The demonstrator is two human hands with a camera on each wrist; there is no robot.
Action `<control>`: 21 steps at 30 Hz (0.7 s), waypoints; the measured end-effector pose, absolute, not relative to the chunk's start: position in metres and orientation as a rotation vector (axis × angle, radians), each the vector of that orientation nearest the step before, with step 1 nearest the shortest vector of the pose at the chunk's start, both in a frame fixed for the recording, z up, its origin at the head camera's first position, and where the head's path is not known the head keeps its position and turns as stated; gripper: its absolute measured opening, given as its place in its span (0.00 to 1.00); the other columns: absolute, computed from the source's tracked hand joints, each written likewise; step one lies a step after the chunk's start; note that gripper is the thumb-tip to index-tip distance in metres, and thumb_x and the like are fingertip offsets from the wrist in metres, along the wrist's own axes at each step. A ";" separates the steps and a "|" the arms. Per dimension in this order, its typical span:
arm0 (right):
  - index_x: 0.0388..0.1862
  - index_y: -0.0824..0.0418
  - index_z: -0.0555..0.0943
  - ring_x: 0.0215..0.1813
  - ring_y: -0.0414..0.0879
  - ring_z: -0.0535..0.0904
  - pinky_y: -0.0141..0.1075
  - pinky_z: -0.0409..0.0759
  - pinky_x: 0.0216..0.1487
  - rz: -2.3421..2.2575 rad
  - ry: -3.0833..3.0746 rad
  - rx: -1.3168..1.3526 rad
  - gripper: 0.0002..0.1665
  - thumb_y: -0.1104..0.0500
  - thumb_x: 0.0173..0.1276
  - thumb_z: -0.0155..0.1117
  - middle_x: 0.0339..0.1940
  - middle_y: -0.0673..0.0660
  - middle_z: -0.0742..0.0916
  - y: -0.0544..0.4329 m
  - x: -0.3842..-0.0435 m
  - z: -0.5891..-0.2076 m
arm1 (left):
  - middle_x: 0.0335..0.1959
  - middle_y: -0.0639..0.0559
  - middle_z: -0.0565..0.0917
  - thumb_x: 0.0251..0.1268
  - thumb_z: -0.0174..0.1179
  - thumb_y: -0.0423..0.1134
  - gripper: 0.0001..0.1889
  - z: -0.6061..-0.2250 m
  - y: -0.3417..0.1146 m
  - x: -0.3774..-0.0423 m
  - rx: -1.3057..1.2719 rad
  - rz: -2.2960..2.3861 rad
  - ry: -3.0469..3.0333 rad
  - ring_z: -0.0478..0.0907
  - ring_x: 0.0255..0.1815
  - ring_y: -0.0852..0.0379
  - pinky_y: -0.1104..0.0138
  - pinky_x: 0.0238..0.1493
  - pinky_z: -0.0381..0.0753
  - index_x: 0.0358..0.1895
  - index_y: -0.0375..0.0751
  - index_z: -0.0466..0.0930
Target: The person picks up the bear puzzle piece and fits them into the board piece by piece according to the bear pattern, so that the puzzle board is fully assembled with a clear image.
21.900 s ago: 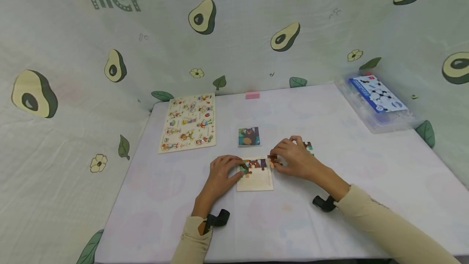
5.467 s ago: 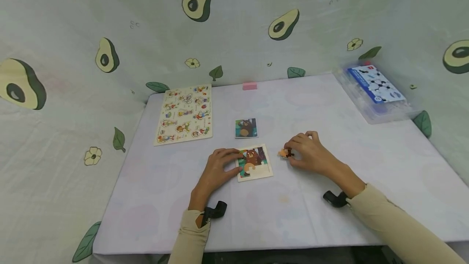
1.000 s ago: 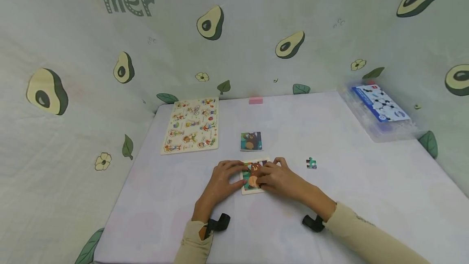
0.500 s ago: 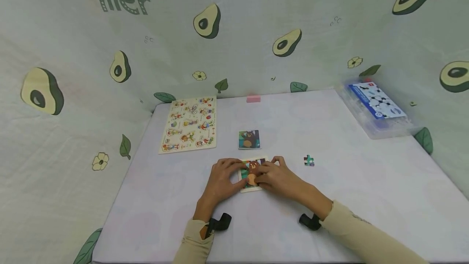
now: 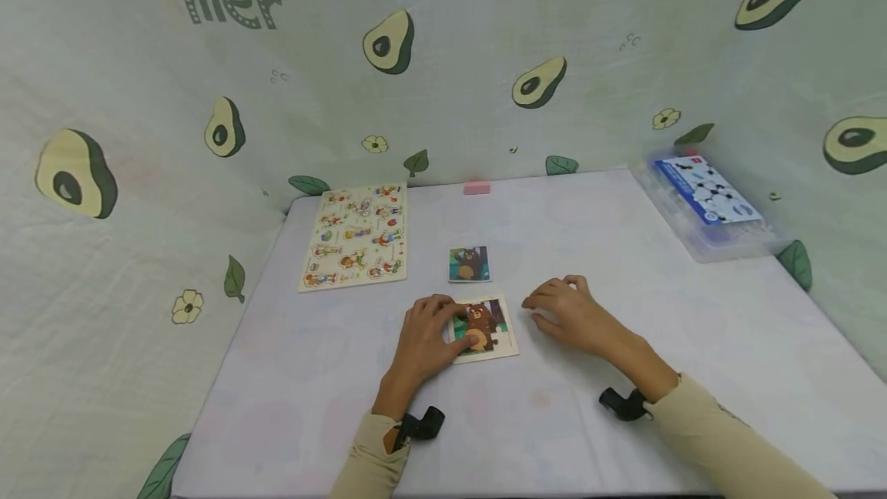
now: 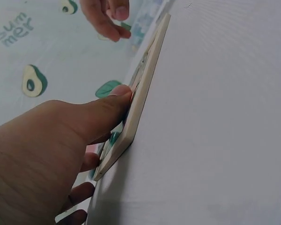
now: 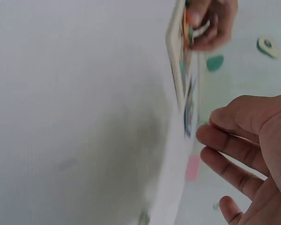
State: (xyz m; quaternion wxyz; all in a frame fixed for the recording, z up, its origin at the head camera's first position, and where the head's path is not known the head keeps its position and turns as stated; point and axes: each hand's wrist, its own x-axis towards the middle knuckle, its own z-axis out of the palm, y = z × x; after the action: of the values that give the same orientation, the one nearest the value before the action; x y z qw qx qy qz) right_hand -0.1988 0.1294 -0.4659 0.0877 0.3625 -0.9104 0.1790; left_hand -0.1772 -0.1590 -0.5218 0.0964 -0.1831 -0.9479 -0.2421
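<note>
A square wooden bear jigsaw puzzle (image 5: 511, 337) lies on the table, with bare wood visible at its lower right corner. My left hand (image 5: 424, 336) holds it at the left side, thumb on the face and fingers at the far edge, as the left wrist view shows. To the right of the board, my right hand (image 5: 571, 318) hovers over the cloth with fingers parted and nothing between them. A small loose puzzle piece (image 7: 144, 218) shows at the bottom of the right wrist view; in the head view the right hand hides it.
Behind the puzzle lies a square bear picture (image 5: 469, 263). A large wooden picture board (image 5: 355, 237) is at back left, and a pink block (image 5: 476, 188) at the back edge. A clear plastic case (image 5: 714, 210) with a blue-and-white sheet stands at back right.
My right hand has left the puzzle's lower right and moved right, over the loose piece. A fitted piece now shows beside the bear's belly. The left hand has stayed on the board.
</note>
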 end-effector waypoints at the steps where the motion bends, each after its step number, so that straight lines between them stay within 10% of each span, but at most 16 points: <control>1: 0.45 0.58 0.88 0.52 0.51 0.80 0.58 0.64 0.55 0.537 -2.714 1.046 0.12 0.63 0.62 0.73 0.46 0.52 0.87 0.137 -0.202 -0.465 | 0.58 0.53 0.76 0.60 0.66 0.64 0.24 -0.522 -0.160 -0.179 -0.556 -0.718 -2.812 0.69 0.62 0.48 0.50 0.61 0.69 0.54 0.57 0.83; 21: 0.48 0.59 0.86 0.54 0.57 0.78 0.62 0.59 0.55 0.509 -2.902 0.808 0.16 0.61 0.60 0.75 0.49 0.57 0.86 0.207 -0.216 -0.480 | 0.64 0.51 0.74 0.62 0.67 0.60 0.29 -0.520 -0.162 -0.180 -0.666 -0.870 -2.855 0.63 0.69 0.48 0.50 0.66 0.68 0.63 0.51 0.79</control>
State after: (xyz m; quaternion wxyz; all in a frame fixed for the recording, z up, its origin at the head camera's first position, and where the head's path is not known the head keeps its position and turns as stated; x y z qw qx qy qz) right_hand -0.2158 0.2070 -0.4796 0.0432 0.2643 -0.9490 0.1663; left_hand -0.1799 -0.1622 -0.5196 0.0416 -0.2176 -0.9328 -0.2842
